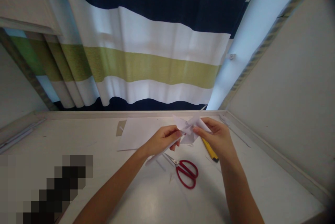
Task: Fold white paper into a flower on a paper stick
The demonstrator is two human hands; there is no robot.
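A white folded-paper pinwheel (pixel 190 130) is held up over the white tabletop, between my two hands. My left hand (pixel 167 137) is closed around a rolled white paper stick (pixel 158 156), which slants down to the left from the pinwheel. The fingers of my right hand (pixel 217 135) pinch the pinwheel's right side and centre. How the stick joins the pinwheel is hidden by fingers and folds. Below the hands lie scissors (pixel 187 174) with red handles, their blades pointing up-left. Beside my right wrist is a yellow utility knife (pixel 210 150), partly covered by that hand.
White paper (pixel 140 133) lies at the back of the table, overlapping a small beige piece (pixel 120 128). Thin paper scraps (pixel 171 177) are scattered near the scissors. A striped curtain (pixel 146 67) hangs behind the table's back edge, with walls on both sides. The lower left corner is pixelated.
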